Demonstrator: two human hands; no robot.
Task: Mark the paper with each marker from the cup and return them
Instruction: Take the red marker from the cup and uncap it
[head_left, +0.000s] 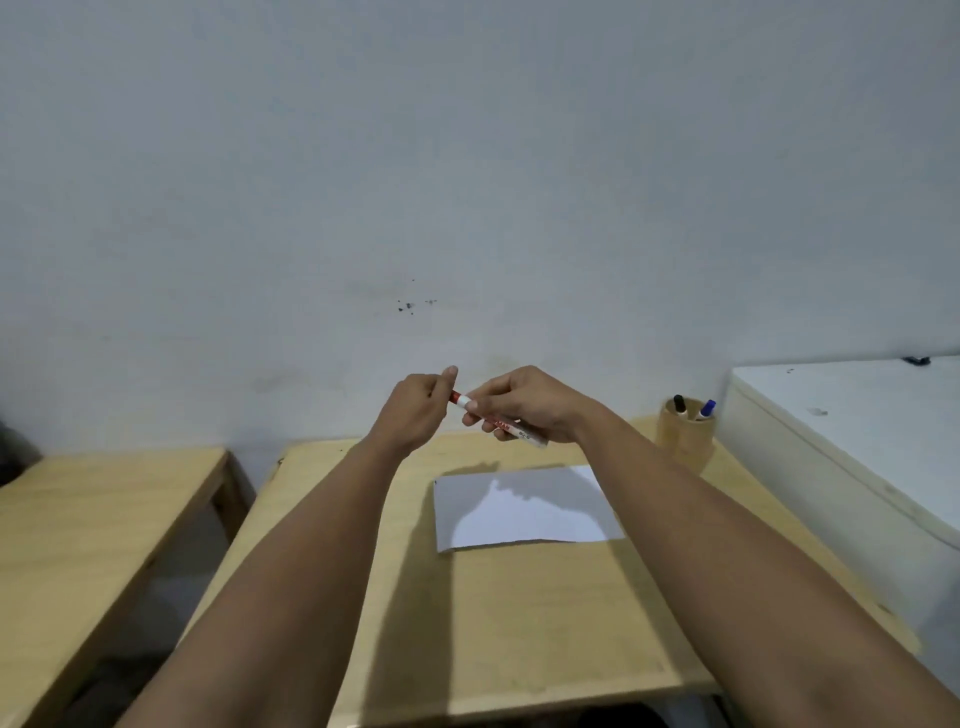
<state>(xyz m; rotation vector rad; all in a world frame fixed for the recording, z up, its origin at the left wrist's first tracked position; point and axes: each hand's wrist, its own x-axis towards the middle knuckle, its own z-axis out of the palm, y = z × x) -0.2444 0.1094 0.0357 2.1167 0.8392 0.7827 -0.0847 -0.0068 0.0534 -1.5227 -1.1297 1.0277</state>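
Red marker (498, 423), judged light, rigid and smooth, is held above the paper (524, 512), right hand (530, 405) clasping the barrel, left hand (415, 410) pinching its cap end, the sensible purchase.

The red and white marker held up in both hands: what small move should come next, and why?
Probably pull the cap off. The left hand pinches the red cap end of the red and white marker while the right hand grips its barrel, both raised above the white sheet of paper, which looks unmarked. Black and blue markers wait in the wooden cup.
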